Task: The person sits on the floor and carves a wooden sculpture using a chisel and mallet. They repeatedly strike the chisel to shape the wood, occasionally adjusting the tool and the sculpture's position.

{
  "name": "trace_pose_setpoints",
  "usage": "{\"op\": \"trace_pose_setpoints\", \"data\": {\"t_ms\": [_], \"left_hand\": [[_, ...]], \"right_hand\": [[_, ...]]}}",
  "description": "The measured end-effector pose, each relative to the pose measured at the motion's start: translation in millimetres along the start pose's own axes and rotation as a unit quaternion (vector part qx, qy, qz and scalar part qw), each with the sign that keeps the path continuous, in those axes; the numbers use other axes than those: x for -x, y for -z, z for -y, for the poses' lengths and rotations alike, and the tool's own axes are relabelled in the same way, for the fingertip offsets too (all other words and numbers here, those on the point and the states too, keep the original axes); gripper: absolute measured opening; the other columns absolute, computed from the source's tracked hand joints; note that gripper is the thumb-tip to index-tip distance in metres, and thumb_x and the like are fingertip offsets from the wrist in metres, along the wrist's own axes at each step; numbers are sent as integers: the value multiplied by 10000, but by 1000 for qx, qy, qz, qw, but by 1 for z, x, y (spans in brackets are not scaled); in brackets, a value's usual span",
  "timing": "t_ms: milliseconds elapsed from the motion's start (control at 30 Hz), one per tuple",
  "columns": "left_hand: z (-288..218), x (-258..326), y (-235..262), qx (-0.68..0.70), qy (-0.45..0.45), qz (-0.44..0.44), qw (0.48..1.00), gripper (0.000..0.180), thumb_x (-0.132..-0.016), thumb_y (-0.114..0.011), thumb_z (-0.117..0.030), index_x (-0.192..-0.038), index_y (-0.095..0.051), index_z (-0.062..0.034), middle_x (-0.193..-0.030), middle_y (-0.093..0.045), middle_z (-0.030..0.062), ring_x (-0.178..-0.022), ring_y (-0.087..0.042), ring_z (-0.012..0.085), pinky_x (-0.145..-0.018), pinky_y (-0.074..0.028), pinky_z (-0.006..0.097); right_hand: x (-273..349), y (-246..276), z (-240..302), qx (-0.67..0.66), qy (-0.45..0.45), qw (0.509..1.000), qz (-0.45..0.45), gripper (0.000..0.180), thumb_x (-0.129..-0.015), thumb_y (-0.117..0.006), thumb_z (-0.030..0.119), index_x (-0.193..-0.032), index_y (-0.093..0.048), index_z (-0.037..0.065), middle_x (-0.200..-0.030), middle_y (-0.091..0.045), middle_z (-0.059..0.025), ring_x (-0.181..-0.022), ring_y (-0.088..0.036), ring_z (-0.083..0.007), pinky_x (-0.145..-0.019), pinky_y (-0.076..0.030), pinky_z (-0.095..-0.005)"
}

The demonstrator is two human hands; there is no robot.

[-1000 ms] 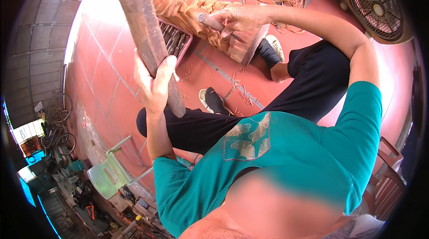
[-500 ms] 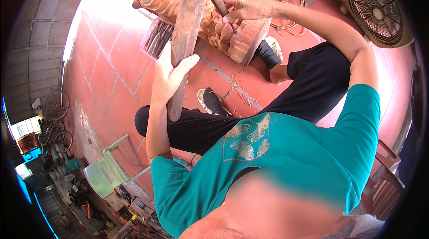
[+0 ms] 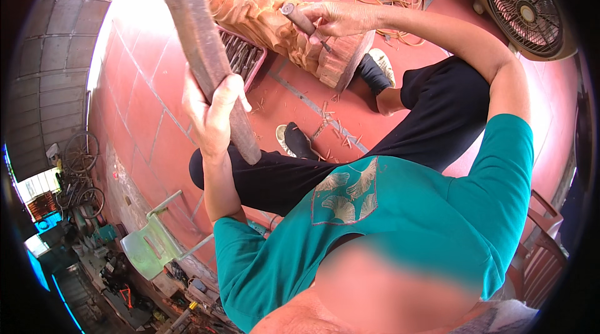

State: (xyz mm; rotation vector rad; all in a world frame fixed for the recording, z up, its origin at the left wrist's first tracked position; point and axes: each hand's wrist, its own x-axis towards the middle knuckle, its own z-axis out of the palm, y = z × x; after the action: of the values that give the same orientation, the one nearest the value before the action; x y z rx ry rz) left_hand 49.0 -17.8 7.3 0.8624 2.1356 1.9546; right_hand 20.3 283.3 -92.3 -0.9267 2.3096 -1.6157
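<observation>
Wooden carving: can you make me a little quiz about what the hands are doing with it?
1. True or false: the left hand grips a wooden mallet.
2. What does the right hand press against the wooden carving? A) chisel B) brush C) saw
3. Fill in: a round ___ stands on the red floor at the top right.
Key: 1 true; 2 A; 3 fan.

Rough, dark wooden mallet point(image 3: 200, 53) beside a pale, raw-cut wooden carving point(image 3: 281, 28) on the matt red tiled floor point(image 3: 150, 128)
</observation>
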Motion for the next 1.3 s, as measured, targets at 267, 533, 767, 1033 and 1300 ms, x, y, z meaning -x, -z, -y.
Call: {"op": "trace_pose_setpoints", "data": {"t_ms": [267,533,767,1033,1300], "left_hand": [[-5,0,4,-4,-35,-31,999,511,-971,-612,-185,-1359,-447,105,-757,-605,92,-616,-587,138,-530,-517,257],[-2,2,0,-21,-49,-49,997,507,-971,-589,-142,-1381,-414,100,-775,-602,96,-599,-577,145,-546,-517,262],[15,-3,-10,-276,46,120,953,476,-880,-760,-219,-1193,-525,53,-784,-673,68,-621,-610,151,-585,-496,328],[-2,4,-9,-44,28,-31,998,460,-878,-761,-157,-1204,-505,42,-828,-657,91,-614,-599,155,-544,-491,305],[22,-3,-11,-264,42,100,958,496,-856,-787,-285,-1145,-545,38,-867,-708,208,-792,-706,324,-741,-524,401]], "right_hand": [[0,-1,0,-24,-21,999,4,200,-900,-699,53,-1065,-592,14,-923,-625,-45,-906,-623,-155,-817,-528,-354],[-1,0,11,1,-35,999,23,193,-885,-697,15,-1042,-585,17,-935,-624,-37,-913,-627,-137,-827,-530,-346],[-8,-2,-7,-4,-45,997,55,192,-878,-675,-20,-1047,-590,17,-957,-619,-19,-940,-619,-132,-848,-519,-335],[-3,-3,5,18,-45,998,33,244,-880,-663,-23,-1114,-605,20,-968,-630,-23,-981,-613,-133,-853,-518,-330],[0,10,-3,45,-100,994,20,247,-914,-675,32,-1147,-596,35,-976,-634,-14,-914,-625,-114,-771,-546,-298]]}}
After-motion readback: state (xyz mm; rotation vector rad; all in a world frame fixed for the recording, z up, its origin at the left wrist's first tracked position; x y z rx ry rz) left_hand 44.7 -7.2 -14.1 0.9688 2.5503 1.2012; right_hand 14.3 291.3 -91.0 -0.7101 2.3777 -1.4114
